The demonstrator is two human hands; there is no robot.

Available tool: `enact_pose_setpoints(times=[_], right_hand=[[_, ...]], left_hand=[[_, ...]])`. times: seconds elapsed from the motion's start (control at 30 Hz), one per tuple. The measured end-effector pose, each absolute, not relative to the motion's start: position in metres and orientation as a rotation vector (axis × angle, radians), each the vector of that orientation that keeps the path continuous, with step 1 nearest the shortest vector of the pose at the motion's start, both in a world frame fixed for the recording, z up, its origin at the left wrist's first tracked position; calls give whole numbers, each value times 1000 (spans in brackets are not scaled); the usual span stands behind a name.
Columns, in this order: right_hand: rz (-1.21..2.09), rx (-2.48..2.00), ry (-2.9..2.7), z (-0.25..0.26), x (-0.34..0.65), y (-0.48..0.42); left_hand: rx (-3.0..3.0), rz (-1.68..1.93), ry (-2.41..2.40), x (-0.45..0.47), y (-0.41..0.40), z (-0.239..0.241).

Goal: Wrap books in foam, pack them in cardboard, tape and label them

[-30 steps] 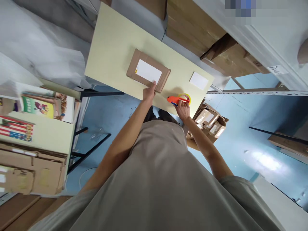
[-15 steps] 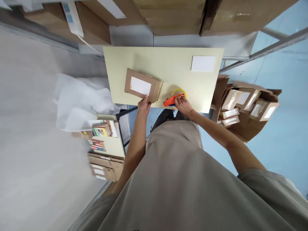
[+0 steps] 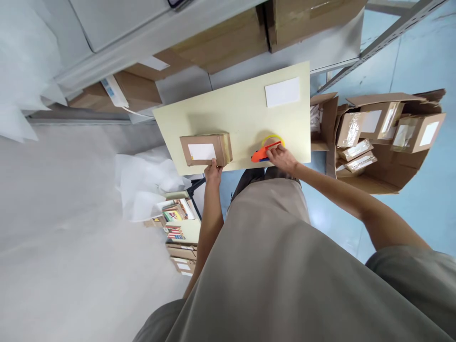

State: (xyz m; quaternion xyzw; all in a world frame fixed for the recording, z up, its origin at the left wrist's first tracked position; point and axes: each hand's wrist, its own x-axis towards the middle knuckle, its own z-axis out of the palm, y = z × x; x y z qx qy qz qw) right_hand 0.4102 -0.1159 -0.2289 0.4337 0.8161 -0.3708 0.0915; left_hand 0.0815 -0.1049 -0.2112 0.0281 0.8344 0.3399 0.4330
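A cardboard box (image 3: pixel 218 147) with a white label (image 3: pixel 202 151) on top lies at the left part of the pale yellow tabletop (image 3: pixel 245 114). My left hand (image 3: pixel 213 172) grips its near edge, thumb on the top face and the other fingers partly hidden. To the right, my right hand (image 3: pixel 283 159) is closed around an orange-red tape dispenser (image 3: pixel 260 155), low over the near side of the tabletop. The dispenser's yellow ring (image 3: pixel 273 137) shows just beyond my fingers. Farther off on the tabletop lies a white rectangular pad or stack of paper (image 3: pixel 282 92).
An open carton (image 3: pixel 402 171) with several taped parcels stands at the right. Shelving with large cardboard boxes (image 3: pixel 228 42) runs behind the table. White wrapping sheet (image 3: pixel 142 178) hangs at the left, above a lower shelf with colourful packets (image 3: pixel 174 215).
My view has turned, tilting the table in the picture. The box sits squarer to me, with my left hand still at its near edge. My right hand keeps the tape dispenser.
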Motion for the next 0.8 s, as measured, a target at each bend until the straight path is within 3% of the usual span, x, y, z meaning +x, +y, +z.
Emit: enact_pose_setpoints(times=[0.13,0.3,0.53,0.8], right_hand=[[-1082,1420,2352,-241,441,-97],[-1158,1558,2401,-252,403,-39],[-974,1357,2594,-264,329,32],[-1085,1180,2532,-265,323,34]], left_hand=[[96,776,2092,82,-105,-208],[139,702,2065,77,-101,-199],[199,584,2001,66,-95,-185],[325,518,2022,33,-81,-189]])
